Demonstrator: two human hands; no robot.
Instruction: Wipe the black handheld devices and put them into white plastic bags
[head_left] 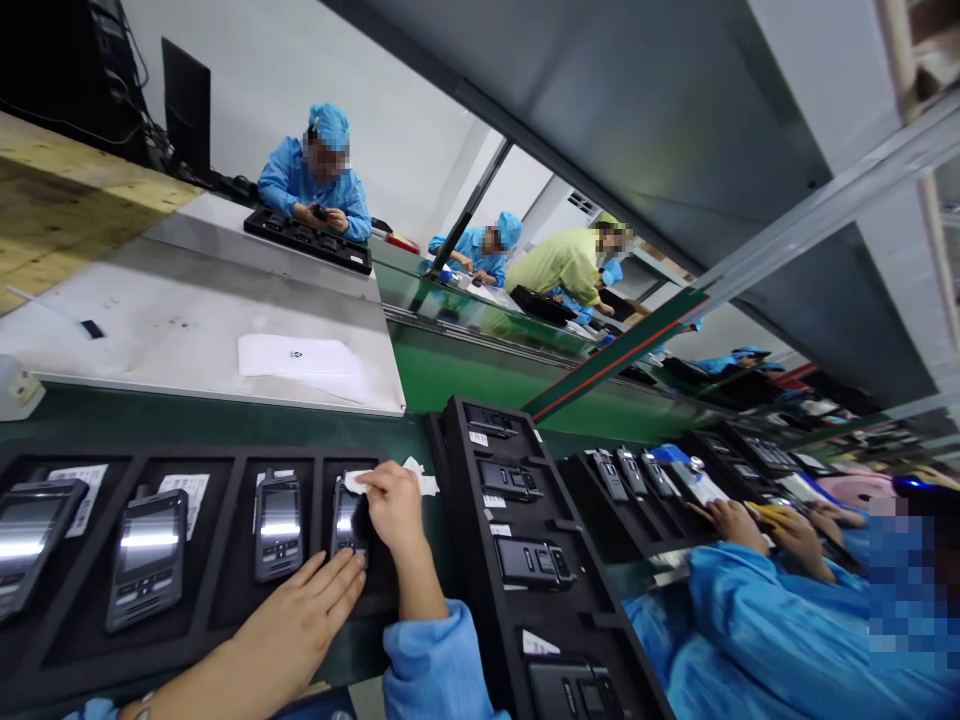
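Observation:
My right hand (395, 508) pinches a white wiping cloth (360, 482) against the top of the screen of a black handheld radio (346, 525). That radio lies face up in the rightmost compartment of a black foam tray (238, 520). My left hand (311, 607) is flat, fingers stretched, with the fingertips on the radio's lower end. Left of it in the same tray lie further screen-up radios: one close by (278, 525), another (148, 560) farther left, and one (34, 530) at the edge. White label slips show beside several of them.
A second black tray (469, 480) with several face-down radios stands on my right. Beyond it, a co-worker in blue sleeves (742, 600) handles things near another tray (622, 520). White papers (296, 357) lie on the white board (172, 310) ahead. A slanted green post (615, 355) rises behind.

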